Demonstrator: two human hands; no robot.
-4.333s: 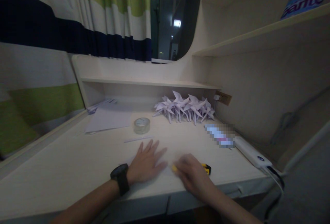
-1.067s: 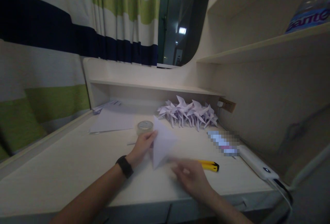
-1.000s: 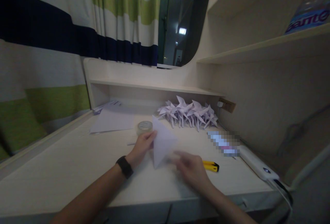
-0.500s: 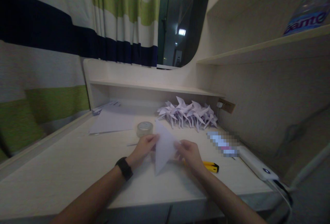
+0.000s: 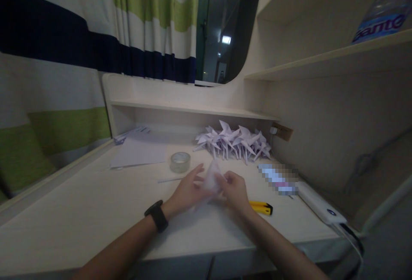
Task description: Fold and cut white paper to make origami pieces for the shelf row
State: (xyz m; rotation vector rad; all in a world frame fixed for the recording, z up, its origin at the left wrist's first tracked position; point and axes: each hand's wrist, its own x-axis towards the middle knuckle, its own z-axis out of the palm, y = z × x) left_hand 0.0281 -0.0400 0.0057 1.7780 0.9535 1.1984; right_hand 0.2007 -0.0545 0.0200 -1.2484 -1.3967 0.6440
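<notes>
Both hands are touching a white paper [image 5: 213, 176] over the front of the desk [image 5: 103, 215].

The right hand [image 5: 236, 190] is clamping the paper between thumb and fingers, while the left hand [image 5: 186, 193], its wrist wearing a watch [image 5: 157, 215], is touching the other side; its upper fingers are standing apart from its thumb, and blur is hiding whether it is gripping, so I cannot tell. The paper is sitting between the two hands, blurring along its lower edge. A tape roll [image 5: 180, 162] and a thin stick [image 5: 168, 180] are lying just beyond the left hand, a yellow cutter [image 5: 262, 208] is lying beside the right wrist, and pinwheels [image 5: 233, 141] are lying bunched behind, with flat sheets [image 5: 140, 150] resting at the far left.
</notes>
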